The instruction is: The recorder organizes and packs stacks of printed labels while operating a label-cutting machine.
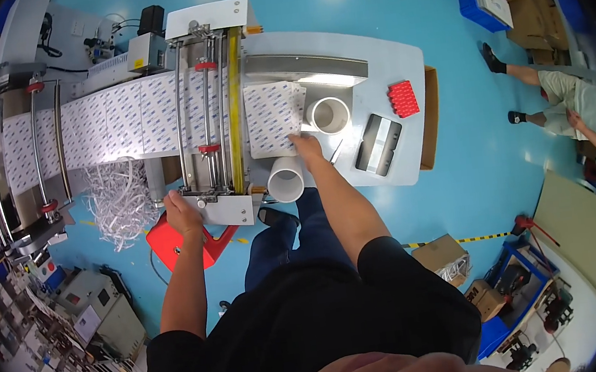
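Sheets (272,119) lie on the surface (371,49), the right hand (306,148) at their near corner, the left hand (182,214) at the machine (225,212); whether either's fingers pinch cannot be told. A cardboard box (434,252) holds crumpled, pale material (455,269).

The sheets (272,119) carry illegibly small print (267,105).

Black short-sleeved shirt (306,324), blue jeans (321,246)
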